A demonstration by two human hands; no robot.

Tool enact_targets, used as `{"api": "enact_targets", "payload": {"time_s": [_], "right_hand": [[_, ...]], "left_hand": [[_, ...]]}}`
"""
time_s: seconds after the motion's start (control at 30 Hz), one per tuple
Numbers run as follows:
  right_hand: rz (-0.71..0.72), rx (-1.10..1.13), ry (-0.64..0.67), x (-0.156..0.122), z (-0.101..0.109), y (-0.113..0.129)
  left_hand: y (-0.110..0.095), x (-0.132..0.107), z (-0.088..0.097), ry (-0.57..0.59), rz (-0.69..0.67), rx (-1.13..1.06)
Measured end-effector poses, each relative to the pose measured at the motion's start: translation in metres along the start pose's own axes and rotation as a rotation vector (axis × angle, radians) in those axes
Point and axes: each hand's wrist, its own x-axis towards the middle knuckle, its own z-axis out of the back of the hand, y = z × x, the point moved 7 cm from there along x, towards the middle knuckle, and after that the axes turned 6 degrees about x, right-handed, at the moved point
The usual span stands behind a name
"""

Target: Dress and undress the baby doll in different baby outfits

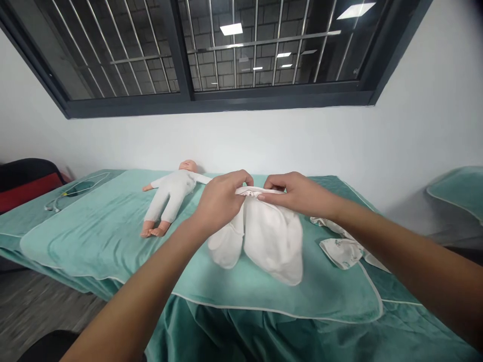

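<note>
Fingers (pixel 246 176) of the left hand (pixel 222 198) are curled closed in the head view, clamped on one end of the folded top edge of a soft white cloth garment (pixel 273 241). The right hand (pixel 298 191) pinches the other end, thumb in front and bent fingers above, with almost no gap. Between them, small dark printed marks show on the edge. The garment hangs in two loose lobes over a pale-green velvety mat (pixel 94 241); whether it touches cannot be told. A bald baby doll in a white bodysuit (pixel 171 191) lies left of it, and a white patterned cloth (pixel 341 251) to the right.
</note>
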Motion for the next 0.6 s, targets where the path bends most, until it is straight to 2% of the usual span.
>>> {"api": "enact_targets", "payload": {"time_s": [0.07,0.13,0.23,0.33,0.43,0.5,0.6], "right_hand": [[0.007,-0.105,-0.138,0.000,0.006,0.001],[-0.017,-0.230,-0.275,-0.001,0.014,0.002],[-0.088,-0.362,-0.347,-0.003,0.018,-0.003],[-0.134,-0.522,-0.322,-0.002,0.017,-0.015],[-0.178,-0.626,-0.281,0.001,0.017,-0.039],[-0.181,-0.570,-0.266,0.002,0.016,-0.059],[-0.139,-0.312,-0.295,-0.003,0.014,-0.085]], "left_hand": [[-0.002,0.000,0.004,-0.064,-0.032,0.203],[0.004,0.000,0.009,-0.130,-0.008,0.377],[0.017,-0.002,0.018,-0.198,0.074,0.494],[0.032,-0.005,0.025,-0.233,0.157,0.497],[0.055,-0.009,0.026,-0.267,0.270,0.459],[0.075,-0.013,0.023,-0.273,0.329,0.390],[0.104,-0.021,0.010,-0.204,0.380,0.205]]}}
